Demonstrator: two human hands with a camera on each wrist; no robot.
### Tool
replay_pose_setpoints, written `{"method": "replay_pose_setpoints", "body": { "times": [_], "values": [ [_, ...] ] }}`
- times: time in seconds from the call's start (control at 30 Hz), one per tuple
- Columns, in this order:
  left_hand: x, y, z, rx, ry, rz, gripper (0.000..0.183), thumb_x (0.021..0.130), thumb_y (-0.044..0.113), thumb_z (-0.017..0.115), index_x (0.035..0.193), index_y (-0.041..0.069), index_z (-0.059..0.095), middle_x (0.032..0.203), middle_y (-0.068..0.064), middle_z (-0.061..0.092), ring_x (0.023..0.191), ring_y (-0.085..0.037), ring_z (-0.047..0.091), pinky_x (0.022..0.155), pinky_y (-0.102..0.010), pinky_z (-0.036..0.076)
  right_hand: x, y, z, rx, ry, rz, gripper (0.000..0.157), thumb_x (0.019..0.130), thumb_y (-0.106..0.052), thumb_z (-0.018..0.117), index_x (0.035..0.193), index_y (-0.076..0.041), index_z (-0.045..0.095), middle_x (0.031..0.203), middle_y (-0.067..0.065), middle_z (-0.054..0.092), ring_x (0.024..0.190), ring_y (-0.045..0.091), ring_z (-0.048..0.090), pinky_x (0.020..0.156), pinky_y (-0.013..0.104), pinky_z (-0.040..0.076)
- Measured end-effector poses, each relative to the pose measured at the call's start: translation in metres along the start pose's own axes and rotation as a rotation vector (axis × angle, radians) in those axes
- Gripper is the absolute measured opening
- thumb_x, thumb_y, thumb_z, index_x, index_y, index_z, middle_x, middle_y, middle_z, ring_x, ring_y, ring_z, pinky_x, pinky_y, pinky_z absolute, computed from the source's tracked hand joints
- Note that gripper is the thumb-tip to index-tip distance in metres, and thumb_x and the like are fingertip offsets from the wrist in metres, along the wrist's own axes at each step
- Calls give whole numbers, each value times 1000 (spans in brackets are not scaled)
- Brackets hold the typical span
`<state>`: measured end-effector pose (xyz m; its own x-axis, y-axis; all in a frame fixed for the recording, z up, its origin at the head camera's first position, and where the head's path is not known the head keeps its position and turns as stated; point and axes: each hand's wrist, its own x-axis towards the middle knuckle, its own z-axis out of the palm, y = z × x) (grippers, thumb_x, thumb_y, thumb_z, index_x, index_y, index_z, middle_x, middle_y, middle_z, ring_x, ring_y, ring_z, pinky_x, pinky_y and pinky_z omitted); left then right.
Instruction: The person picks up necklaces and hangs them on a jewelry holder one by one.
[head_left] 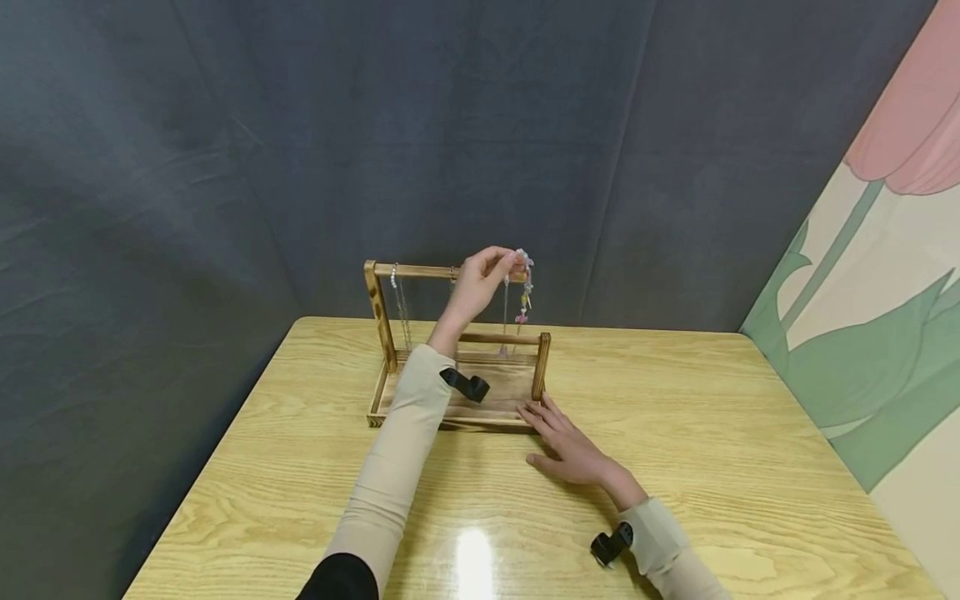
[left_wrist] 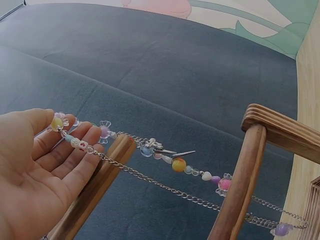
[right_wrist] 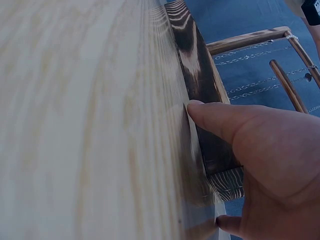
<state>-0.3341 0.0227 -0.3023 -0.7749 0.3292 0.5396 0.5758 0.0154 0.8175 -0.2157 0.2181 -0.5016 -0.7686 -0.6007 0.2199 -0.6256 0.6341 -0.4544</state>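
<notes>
A wooden jewellery stand (head_left: pixel 372 312) with an upper bar, a lower bar and a tray-like base stands on the table. My left hand (head_left: pixel 478 283) is at the right end of its upper bar, pinching a necklace (left_wrist: pixel 179 165) of colourful candy-shaped beads and silver chain. In the left wrist view this necklace stretches past the bar's free end, and a purple bead (left_wrist: pixel 282 229) dangles at its far end. Extended fingers of my right hand (head_left: pixel 572 454) touch the base's front right corner; in the right wrist view the thumb (right_wrist: pixel 212 114) lies along the dark wooden edge.
Another necklace (head_left: pixel 401 308), with white beads and silver chain, hangs near the upper bar's left end. Behind the wood-grain table (head_left: pixel 675 417) is a dark grey cloth (head_left: pixel 450 125). A wall with painted flowers (head_left: pixel 885 333) rises on the right.
</notes>
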Motion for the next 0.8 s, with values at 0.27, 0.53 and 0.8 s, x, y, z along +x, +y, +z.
{"method": "replay_pose_setpoints", "body": {
  "times": [0.27,0.53,0.8],
  "values": [
    [2,0,-2,-17,13,-17,25,92,11,45,103,-9,56,101,-23,60,93,-33,58,78,-40,47,0,-2,-1,8,-17,13,69,84,-24,59,140,-10,21,143,15,19,132,37,2,99,59,18],
    [-1,1,-5,1,27,-32,26,92,12,43,104,-7,56,101,-22,59,93,-31,58,78,-40,47,0,-1,0,10,-31,24,69,84,-26,58,140,-11,20,144,13,18,132,35,0,99,59,18],
    [-7,-2,-9,-25,22,-11,27,92,13,43,106,-8,55,103,-24,58,96,-33,57,77,-42,46,-1,-1,-1,-4,3,-3,69,83,-24,60,139,-7,23,142,17,21,131,39,4,96,60,20]
  ]
}}
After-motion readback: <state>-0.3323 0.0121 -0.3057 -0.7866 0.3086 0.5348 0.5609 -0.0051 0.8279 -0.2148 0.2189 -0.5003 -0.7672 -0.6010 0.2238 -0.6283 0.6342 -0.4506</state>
